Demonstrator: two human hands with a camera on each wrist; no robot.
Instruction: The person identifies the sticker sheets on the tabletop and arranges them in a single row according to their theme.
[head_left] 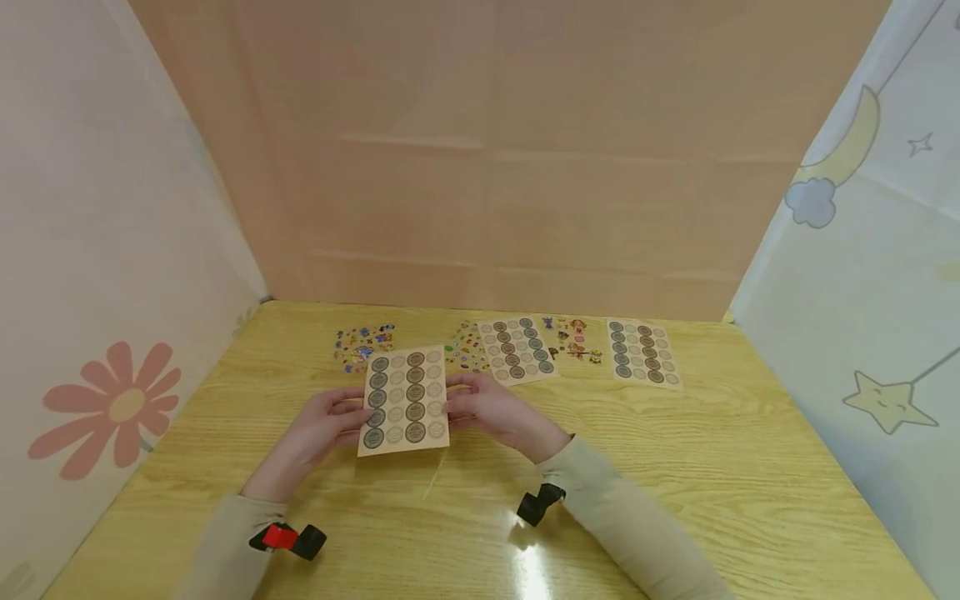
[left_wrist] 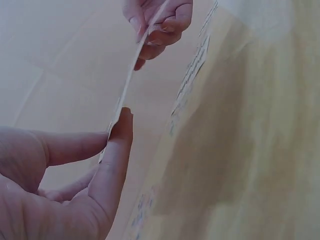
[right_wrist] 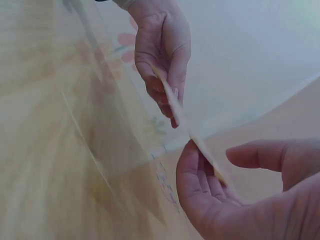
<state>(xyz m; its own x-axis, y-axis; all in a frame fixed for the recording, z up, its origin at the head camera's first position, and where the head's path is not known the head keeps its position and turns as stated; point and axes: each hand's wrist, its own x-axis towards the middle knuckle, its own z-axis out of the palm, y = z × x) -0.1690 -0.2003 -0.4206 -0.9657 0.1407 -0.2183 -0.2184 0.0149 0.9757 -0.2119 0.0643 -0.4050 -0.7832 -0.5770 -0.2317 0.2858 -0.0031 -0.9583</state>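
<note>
A cream sheet of round stickers (head_left: pixel 406 400), with columns of dark and pale circles, is held tilted above the table. My left hand (head_left: pixel 326 429) pinches its left edge between thumb and fingers, which the left wrist view shows with the sheet (left_wrist: pixel 131 70) nearly edge-on. At the right edge is my right hand (head_left: pixel 498 414), its fingers curled behind the sheet. In the right wrist view the thumb of that hand (right_wrist: pixel 250 195) stands slightly off the sheet's face (right_wrist: pixel 202 147).
Behind lie two similar round-sticker sheets, one at the centre (head_left: pixel 517 350) and one at the right (head_left: pixel 645 353). Small colourful stickers lie at the left (head_left: pixel 363 346), partly behind the held sheet, in the middle (head_left: pixel 467 348) and between the two sheets (head_left: pixel 576 340). Fabric-like walls surround the wooden table (head_left: pixel 750 467).
</note>
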